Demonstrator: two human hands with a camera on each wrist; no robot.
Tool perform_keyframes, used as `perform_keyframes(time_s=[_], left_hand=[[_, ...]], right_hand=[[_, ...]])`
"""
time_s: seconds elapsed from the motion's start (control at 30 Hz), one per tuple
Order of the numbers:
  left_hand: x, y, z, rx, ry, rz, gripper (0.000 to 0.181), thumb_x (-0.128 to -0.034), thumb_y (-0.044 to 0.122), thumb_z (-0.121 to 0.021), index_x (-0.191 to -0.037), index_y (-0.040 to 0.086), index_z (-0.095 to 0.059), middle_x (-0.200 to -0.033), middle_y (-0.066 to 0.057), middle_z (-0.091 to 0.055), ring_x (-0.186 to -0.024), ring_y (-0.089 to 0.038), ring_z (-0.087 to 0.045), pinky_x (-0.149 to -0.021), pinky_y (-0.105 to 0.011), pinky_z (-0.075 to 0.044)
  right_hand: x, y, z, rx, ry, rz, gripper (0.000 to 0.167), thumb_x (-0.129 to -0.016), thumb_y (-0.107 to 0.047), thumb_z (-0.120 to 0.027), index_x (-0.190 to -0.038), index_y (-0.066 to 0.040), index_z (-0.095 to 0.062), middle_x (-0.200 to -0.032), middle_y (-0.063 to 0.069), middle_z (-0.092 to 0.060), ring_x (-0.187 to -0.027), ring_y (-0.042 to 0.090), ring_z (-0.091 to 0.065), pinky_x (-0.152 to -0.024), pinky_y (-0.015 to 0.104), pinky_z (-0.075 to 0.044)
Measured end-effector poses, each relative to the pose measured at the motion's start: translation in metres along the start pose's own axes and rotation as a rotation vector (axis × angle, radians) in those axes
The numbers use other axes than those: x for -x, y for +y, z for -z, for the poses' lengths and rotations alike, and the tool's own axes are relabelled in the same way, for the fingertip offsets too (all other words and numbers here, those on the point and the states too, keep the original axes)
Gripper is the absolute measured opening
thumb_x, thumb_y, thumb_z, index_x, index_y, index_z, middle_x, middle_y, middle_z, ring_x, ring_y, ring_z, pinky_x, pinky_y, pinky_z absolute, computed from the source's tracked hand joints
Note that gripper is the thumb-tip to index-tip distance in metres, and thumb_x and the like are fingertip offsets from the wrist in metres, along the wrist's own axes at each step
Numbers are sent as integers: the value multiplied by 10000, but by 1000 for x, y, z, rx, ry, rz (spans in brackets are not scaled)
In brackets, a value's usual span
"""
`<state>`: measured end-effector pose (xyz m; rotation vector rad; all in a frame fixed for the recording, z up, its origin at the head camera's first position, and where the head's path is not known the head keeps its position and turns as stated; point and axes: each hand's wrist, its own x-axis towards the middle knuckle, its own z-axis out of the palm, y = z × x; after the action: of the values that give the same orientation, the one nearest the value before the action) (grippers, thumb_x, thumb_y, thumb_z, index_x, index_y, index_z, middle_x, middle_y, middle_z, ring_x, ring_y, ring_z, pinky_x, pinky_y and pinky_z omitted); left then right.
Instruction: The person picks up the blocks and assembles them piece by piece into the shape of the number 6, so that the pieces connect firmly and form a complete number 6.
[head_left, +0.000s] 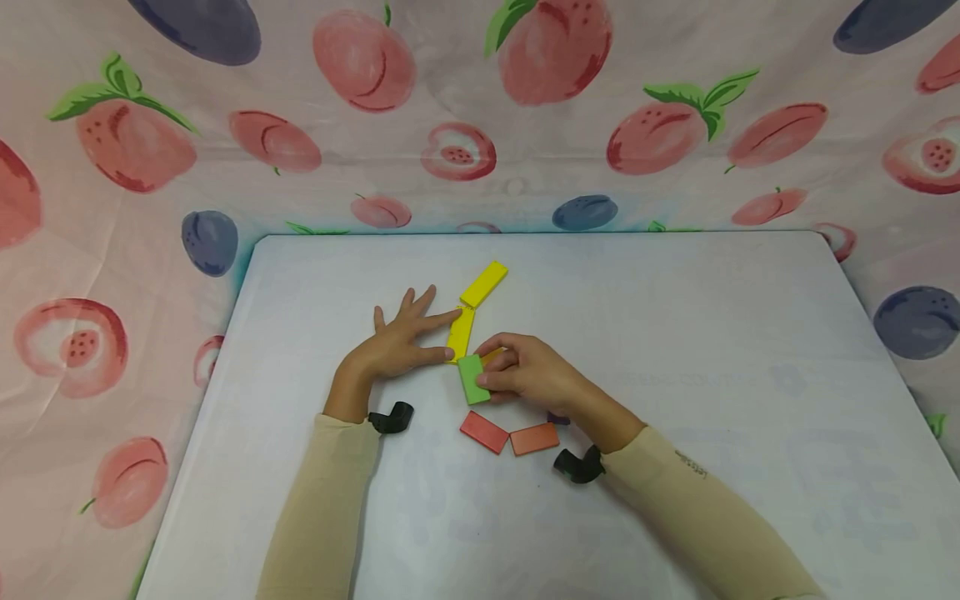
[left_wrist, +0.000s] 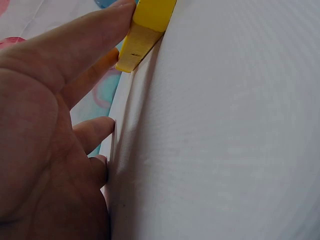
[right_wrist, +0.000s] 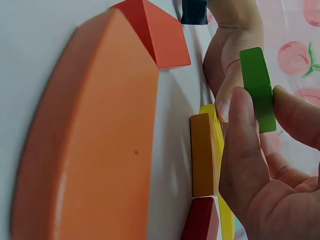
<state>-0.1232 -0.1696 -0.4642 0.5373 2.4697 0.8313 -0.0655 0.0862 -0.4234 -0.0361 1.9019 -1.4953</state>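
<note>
Between thumb and fingers, my right hand (head_left: 536, 375) pinches a green block (head_left: 472, 379), which the right wrist view shows raised off the white board. My left hand (head_left: 401, 342) has its fingers spread, the thumb and index finger touching the side of a yellow block (head_left: 461, 333). Another yellow block (head_left: 483, 284) lies end to end with it, angled up to the right. Partly behind the right hand is an amber block (right_wrist: 202, 155), with a dark red block (right_wrist: 202, 220) close to it in the right wrist view.
Nearer the front, a red block (head_left: 484, 432) and an orange block (head_left: 534, 439) lie with corners nearly meeting. A purple piece (head_left: 557, 418) is partly hidden beneath the right forearm. The white board (head_left: 712, 333) meets a fruit-patterned cloth (head_left: 555, 150) at the back.
</note>
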Motion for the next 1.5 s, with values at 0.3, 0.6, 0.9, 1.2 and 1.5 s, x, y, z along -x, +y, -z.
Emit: perform_keyframes(time_s=[0.3,0.6,0.9,1.2,1.5], left_hand=[[0,0,1,-7,1,-3,665,-941,546,-657,-1547,427,-412,-1740,26,9,-1593,-281,174,-1143,-705,227],[0,0,1,-13,0,-5,668,-942,552,-652,-1551,426,-405,-1741,18,9,-1592,-284,175,-1139,-712,227],[0,-1,1,-3,-5,-12,669,-945,545,-653,-1553,432,-398,-1740,29,17,-1590,-266,185,-1138,-707,232],[2,1,1,-3,-3,-14,674,-939,511,-676,-1551,422,-407,-1742,17,8,-1593,-281,172,-1136,-713,230],[1,1,1,-2,-3,-8,670,-941,512,-672,-1550,420,-410,-1741,25,15,-1591,-275,181,-1136,-706,237]], right_hand=[[-4,3,-4,24,16,6,423,-906,-149,-785,-1294,-145,-615,-996,97,-739,-857,250,-739,-805,366,-630],[-8,0,-14,155,61,11,397,-898,-196,-800,-1244,-182,-606,-946,16,-776,-805,223,-766,-786,318,-617],[-15,1,-22,246,84,8,322,-889,-214,-810,-1105,-147,-581,-883,-20,-781,-746,155,-751,-750,285,-602],[-14,0,-27,344,117,59,247,-866,-195,-830,-880,-113,-597,-743,14,-739,-672,164,-727,-643,265,-519],[-11,0,-31,414,146,95,246,-849,-202,-845,-798,-119,-618,-659,21,-702,-624,152,-698,-559,248,-426]])
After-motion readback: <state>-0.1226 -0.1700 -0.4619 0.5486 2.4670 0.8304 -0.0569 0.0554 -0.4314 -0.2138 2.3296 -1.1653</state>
